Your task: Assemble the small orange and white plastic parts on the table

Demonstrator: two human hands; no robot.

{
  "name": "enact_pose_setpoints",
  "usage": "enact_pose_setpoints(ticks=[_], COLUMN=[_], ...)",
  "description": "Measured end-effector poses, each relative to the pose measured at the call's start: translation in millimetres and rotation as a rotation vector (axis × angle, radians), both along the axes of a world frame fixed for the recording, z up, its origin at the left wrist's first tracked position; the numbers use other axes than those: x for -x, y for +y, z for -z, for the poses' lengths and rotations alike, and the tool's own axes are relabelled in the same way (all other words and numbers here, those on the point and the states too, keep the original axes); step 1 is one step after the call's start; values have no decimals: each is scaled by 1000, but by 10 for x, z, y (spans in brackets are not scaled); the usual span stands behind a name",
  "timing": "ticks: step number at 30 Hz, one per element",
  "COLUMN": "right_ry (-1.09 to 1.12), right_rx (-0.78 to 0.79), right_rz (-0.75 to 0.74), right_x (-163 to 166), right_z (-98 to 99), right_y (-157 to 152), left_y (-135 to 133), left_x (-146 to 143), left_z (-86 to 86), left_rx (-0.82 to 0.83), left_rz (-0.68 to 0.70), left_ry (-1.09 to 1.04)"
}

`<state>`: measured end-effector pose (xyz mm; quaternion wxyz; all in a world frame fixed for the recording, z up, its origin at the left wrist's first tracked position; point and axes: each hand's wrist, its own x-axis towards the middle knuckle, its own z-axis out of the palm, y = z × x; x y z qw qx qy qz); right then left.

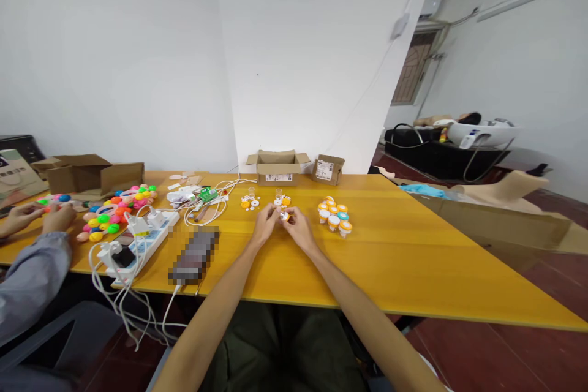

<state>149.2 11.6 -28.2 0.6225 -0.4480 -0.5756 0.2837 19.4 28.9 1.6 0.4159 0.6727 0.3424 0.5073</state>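
Note:
My left hand (265, 223) and my right hand (298, 226) meet over the yellow table (413, 263), fingers pinched together on a small orange-and-white cap piece (285, 215). Just beyond my hands lie loose white and orange small parts (250, 203) and tiny clear cups (278, 193). To the right of my right hand stands a cluster of several small capped pieces with orange and teal tops (334, 215).
Two open cardboard boxes (277, 166) (327, 169) stand at the wall. A white power strip with cables (142, 242) and a phone (195, 254) lie to the left. Another person's hands (41, 217) work at coloured balls (114, 211) at far left. A large cardboard box (94, 174) sits behind them.

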Motion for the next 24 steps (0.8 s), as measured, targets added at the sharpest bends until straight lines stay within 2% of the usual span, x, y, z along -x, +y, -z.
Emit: enact_pose_setpoints(ticks=[5, 11, 20, 24], right_ry=[-12, 1, -25, 4], right_rx=[-5, -6, 2, 18], right_rz=[11, 33, 0, 8], right_x=[18, -9, 4, 8], right_z=[16, 43, 6, -24], right_y=[6, 26, -9, -25], left_y=[-14, 2, 13, -10], left_x=[11, 7, 17, 9], left_z=[-5, 33, 35, 18], left_rx=[-19, 9, -41, 9], left_rz=[-74, -8, -89, -19], left_ry=[25, 14, 46, 14])
